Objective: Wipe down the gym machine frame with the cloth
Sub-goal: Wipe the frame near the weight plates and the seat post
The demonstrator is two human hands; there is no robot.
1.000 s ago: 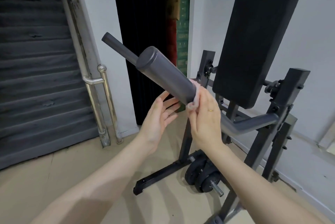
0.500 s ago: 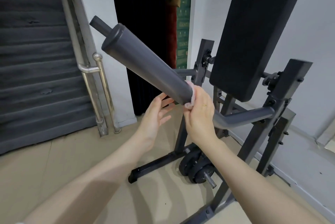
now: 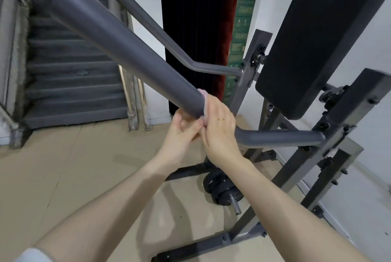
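Pale pink cloth [image 3: 203, 104] bunched against grey padded bar [image 3: 127, 49]; right hand [image 3: 220, 132] grip clamped on cloth; left hand [image 3: 179, 134] fingers loose beneath.

Most of the cloth [image 3: 203, 100] is hidden: only a thin pale pink strip shows at the lower end of the grey padded handle [image 3: 124, 49], the rest lying under the right hand [image 3: 220, 132]. The right hand's fingers [image 3: 208, 111] curl out of sight round the bar [image 3: 277, 137], so how they lie cannot be told. The left hand [image 3: 179, 134] reaches under the handle, which covers its fingertips. The black back pad [image 3: 313, 35] is cut off by the top edge. The weight plates [image 3: 220, 189] are partly covered by the right forearm. The frame's base bar [image 3: 201, 247] runs off the bottom edge.
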